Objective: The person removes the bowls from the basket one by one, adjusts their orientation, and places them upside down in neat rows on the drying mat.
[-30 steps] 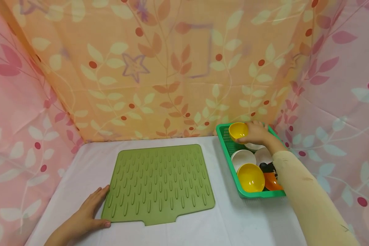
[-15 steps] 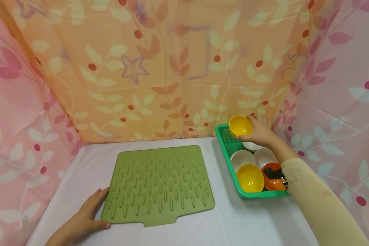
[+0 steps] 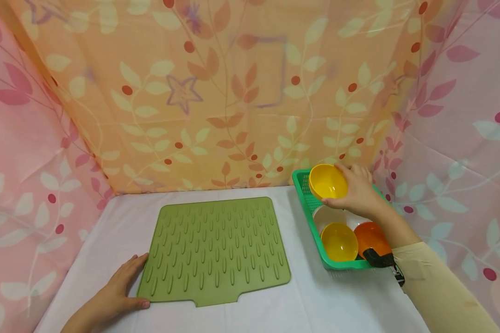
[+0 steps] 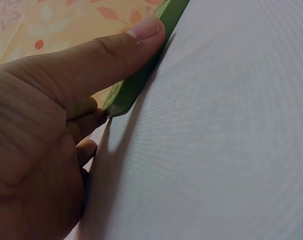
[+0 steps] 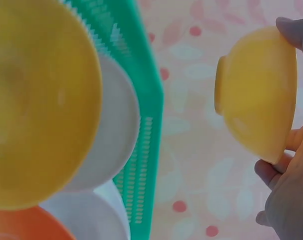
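Observation:
My right hand (image 3: pixel 360 192) grips a small yellow bowl (image 3: pixel 327 181) by its rim, thumb on one side and fingers on the other. The bowl is tilted above the back part of a green basket (image 3: pixel 346 265). In the right wrist view, the yellow bowl (image 5: pixel 256 95) shows its outside and foot ring. My left hand (image 3: pixel 112 293) touches the near left corner of a green ridged mat (image 3: pixel 216 245), thumb at the front edge and fingers along the left edge. Up close in the left wrist view, the thumb lies against the mat edge (image 4: pixel 131 90).
Inside the basket sit another yellow bowl (image 3: pixel 339 243), an orange bowl (image 3: pixel 372 238) and white bowls (image 3: pixel 327 215), partly hidden by the right hand. A white cloth (image 3: pixel 271 310) covers the table. Patterned curtains (image 3: pixel 241 138) stand behind and at both sides.
The right hand has lifted the yellow bowl up from the back of the basket and drawn it slightly toward me. The left hand and the mat have stayed in place.

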Action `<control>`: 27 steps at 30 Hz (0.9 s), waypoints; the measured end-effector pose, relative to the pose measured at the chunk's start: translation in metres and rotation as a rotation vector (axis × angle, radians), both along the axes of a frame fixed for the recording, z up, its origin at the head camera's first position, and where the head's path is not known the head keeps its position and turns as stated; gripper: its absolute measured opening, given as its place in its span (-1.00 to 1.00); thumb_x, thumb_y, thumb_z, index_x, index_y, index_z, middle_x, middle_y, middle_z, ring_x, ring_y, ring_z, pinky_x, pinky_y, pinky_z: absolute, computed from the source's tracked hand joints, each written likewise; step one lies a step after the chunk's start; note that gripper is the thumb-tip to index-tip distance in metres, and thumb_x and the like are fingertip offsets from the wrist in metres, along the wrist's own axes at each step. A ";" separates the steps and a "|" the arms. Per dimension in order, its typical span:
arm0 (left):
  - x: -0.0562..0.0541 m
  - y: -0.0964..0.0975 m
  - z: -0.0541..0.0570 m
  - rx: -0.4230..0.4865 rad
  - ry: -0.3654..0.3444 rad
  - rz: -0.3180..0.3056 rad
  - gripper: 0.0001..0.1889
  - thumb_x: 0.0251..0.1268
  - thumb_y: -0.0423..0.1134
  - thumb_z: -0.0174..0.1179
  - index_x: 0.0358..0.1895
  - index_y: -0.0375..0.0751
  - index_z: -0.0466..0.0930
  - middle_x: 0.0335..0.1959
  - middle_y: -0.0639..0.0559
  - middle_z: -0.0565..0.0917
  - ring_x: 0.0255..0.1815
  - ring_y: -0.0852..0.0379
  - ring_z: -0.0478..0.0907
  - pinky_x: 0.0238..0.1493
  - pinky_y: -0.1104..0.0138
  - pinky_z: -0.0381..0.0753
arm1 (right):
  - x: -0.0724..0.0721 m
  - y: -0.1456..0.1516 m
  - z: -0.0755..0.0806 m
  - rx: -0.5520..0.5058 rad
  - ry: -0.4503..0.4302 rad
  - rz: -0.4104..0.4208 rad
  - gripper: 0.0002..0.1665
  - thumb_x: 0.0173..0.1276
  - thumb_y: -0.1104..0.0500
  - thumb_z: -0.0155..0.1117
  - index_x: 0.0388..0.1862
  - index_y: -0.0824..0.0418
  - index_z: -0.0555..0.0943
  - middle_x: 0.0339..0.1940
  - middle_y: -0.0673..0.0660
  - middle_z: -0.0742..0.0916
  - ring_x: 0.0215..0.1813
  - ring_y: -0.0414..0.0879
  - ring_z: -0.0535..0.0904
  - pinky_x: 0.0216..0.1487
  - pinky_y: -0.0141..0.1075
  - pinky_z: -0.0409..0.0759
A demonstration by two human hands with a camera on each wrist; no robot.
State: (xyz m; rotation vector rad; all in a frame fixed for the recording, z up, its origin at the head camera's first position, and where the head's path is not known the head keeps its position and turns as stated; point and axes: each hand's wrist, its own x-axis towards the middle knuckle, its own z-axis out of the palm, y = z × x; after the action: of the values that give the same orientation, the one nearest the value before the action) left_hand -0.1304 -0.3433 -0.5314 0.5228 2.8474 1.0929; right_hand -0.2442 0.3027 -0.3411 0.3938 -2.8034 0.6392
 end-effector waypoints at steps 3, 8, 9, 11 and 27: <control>0.001 0.000 0.000 0.011 -0.027 0.006 0.24 -0.13 0.11 0.60 0.65 -0.08 0.05 0.61 -0.35 0.10 0.69 0.20 -0.31 0.23 0.77 -0.46 | 0.014 -0.008 0.000 -0.003 0.017 0.019 0.30 -0.01 -0.22 0.65 0.56 0.34 0.25 0.35 0.45 0.36 0.39 0.38 0.10 0.37 0.36 -0.05; 0.001 0.000 0.002 0.035 -0.068 0.017 0.25 -0.13 0.11 0.60 0.65 -0.06 0.03 0.62 -0.36 0.06 0.66 -0.30 -0.23 0.29 0.66 -0.51 | 0.035 -0.026 -0.001 0.003 0.019 0.056 0.33 -0.05 -0.24 0.67 0.57 0.31 0.26 0.39 0.38 0.37 0.42 0.34 0.11 0.41 0.38 -0.07; 0.001 0.001 0.003 0.037 -0.070 0.016 0.25 -0.13 0.12 0.60 0.65 -0.07 0.03 0.62 -0.36 0.06 0.66 -0.33 -0.23 0.30 0.65 -0.51 | 0.039 -0.030 -0.002 0.001 0.014 0.062 0.33 -0.06 -0.24 0.68 0.57 0.30 0.26 0.40 0.36 0.37 0.43 0.32 0.11 0.41 0.37 -0.05; 0.001 0.001 0.003 0.033 -0.066 0.014 0.24 -0.12 0.12 0.60 0.65 -0.07 0.04 0.62 -0.36 0.07 0.65 -0.34 -0.21 0.27 0.68 -0.50 | 0.046 -0.037 -0.004 0.006 0.004 0.072 0.34 -0.07 -0.24 0.67 0.58 0.28 0.25 0.41 0.33 0.37 0.44 0.30 0.12 0.42 0.37 -0.02; -0.001 0.001 0.003 -0.006 0.009 0.006 0.23 -0.14 0.11 0.61 0.64 -0.11 0.08 0.59 -0.38 0.14 0.68 -0.14 -0.18 0.21 0.81 -0.42 | 0.068 -0.083 -0.041 -0.100 0.017 0.171 0.33 -0.22 -0.24 0.73 0.53 0.13 0.34 0.36 0.17 0.41 0.43 0.16 0.16 0.46 0.29 0.04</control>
State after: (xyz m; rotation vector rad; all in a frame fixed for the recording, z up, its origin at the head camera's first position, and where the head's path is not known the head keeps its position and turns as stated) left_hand -0.1310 -0.3425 -0.5288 0.5209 2.8613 1.0849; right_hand -0.1762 0.2194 -0.3819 0.6203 -2.7276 0.8049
